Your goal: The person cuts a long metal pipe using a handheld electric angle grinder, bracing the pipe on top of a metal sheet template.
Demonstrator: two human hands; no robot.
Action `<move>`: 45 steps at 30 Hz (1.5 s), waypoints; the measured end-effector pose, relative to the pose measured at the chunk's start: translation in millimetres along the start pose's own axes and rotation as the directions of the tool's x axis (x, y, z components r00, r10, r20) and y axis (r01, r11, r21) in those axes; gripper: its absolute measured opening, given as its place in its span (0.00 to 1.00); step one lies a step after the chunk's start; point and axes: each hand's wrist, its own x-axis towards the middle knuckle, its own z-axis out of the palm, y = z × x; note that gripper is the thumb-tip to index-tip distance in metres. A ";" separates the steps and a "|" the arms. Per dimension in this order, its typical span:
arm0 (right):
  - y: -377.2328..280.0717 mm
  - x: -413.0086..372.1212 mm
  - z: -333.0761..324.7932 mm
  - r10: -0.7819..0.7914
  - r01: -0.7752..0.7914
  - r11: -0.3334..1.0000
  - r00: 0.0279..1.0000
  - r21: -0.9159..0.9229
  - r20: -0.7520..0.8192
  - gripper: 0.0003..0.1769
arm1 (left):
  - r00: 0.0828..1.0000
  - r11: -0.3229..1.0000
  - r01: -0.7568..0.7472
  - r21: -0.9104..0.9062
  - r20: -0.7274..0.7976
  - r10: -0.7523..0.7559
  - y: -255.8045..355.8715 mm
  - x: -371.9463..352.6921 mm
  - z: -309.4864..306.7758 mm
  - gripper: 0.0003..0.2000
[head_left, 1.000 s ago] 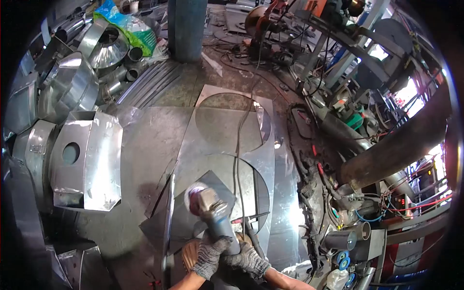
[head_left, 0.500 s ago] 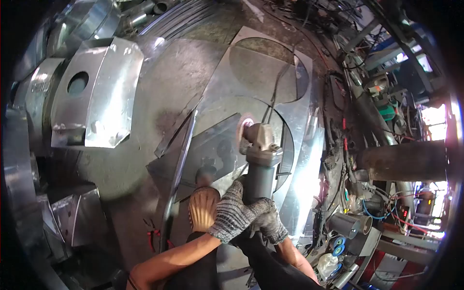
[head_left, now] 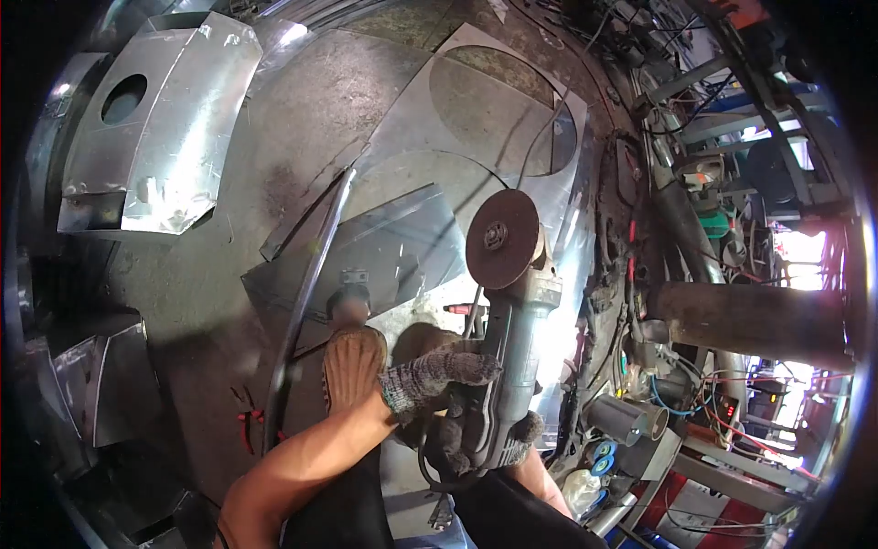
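An angle grinder (head_left: 514, 352) points away from me, its round brown disc (head_left: 489, 252) turned up to face the camera and sharply seen. My right hand (head_left: 448, 444), in a grey knit glove, wraps round the rear of the body, fingers on one side and thumb on the other. My left hand (head_left: 437, 373), gloved alike, has its fingers together against the left side of the body. A dark cord loops below the grip. Under the tool lie a cut metal sheet (head_left: 402, 114) with round openings and a flat grey plate (head_left: 366, 265).
A metal tube (head_left: 311, 274) lies left of the plate, with red-handled pliers (head_left: 247, 421) beside it. A bent sheet-metal housing (head_left: 169, 119) stands at upper left. To the right are a large pipe (head_left: 750, 320), cables and small cylinders (head_left: 617, 419). A shoe (head_left: 355, 366) is near my left hand.
The grinder has turned from disc edge-on to disc facing me, and its disc is no longer blurred. My left hand has shifted along the body. The whole view has moved slightly.
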 end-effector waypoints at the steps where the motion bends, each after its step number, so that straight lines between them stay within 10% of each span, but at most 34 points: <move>1: 1.0 0.8 2.8 -0.004 0.004 1.000 1.000 -0.009 0.007 0.40 | 0.999 0.981 -0.002 -0.196 0.052 0.013 16.1 -12.7 13.9 0.18; 7: 4.7 13.6 16.6 -0.028 0.032 0.995 0.999 -0.094 0.039 0.40 | 0.987 0.906 -0.096 -0.412 0.075 0.139 -13.8 -11.3 -5.6 0.22; 16: 6.0 19.5 25.8 -0.069 0.078 0.984 0.996 -0.162 0.060 0.39 | 0.957 0.958 -0.282 0.059 -0.060 0.285 -29.3 -8.3 -13.6 0.28; 20: 6.6 14.9 29.5 -0.093 0.104 0.978 0.993 -0.180 0.066 0.38 | 0.993 0.812 0.034 -0.583 0.114 0.040 -21.3 -20.0 -13.7 0.30; 23: -1.7 12.6 34.4 -0.155 0.171 0.957 0.984 -0.234 0.085 0.38 | 0.960 0.916 -0.255 -0.311 -0.196 0.201 -35.5 6.6 -15.6 0.22; 39: -69.6 -39.9 93.4 -0.052 0.095 0.978 0.973 -0.187 0.223 0.37 | 0.814 0.925 -0.227 0.306 -0.462 0.353 27.4 -17.1 25.2 0.26; 43: -47.0 -12.7 95.2 -0.449 0.515 0.736 0.857 -0.440 0.253 0.34 | 0.746 0.864 -0.283 0.416 -0.471 0.471 30.8 -25.0 37.1 0.27; 45: -45.8 5.6 80.7 -0.360 0.437 0.758 0.900 -0.485 0.247 0.44 | 0.736 0.854 -0.300 0.425 -0.466 0.491 33.7 -33.2 41.0 0.28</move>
